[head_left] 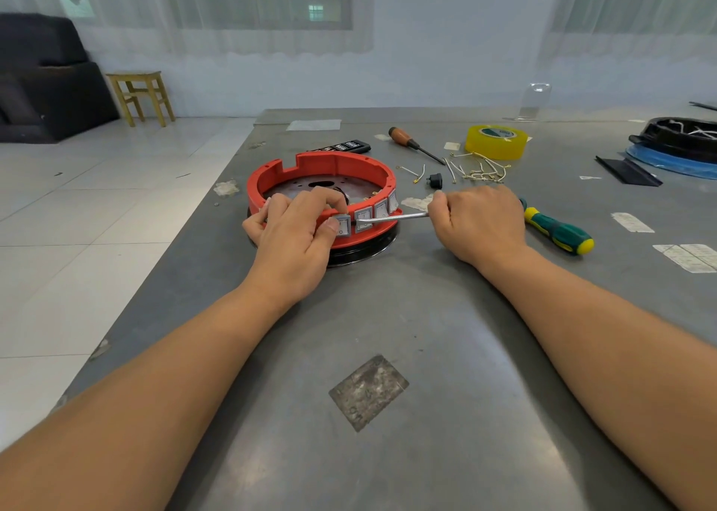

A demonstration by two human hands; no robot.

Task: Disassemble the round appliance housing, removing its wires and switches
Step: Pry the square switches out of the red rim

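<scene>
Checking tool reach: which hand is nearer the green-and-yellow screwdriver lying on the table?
Right. The right hand sits just beside the green-and-yellow screwdriver, gripping a metal tool. The left hand is farther off, on the red housing.

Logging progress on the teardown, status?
Left grip pinching switch on red housing. Right grip holding metal tool, tip at next switch. Nothing obstructing.

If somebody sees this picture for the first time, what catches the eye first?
The red round housing at the table's middle, gripped by the left hand. The right hand drives a metal tool against its grey switches. Behind, a yellow tape roll.
</scene>
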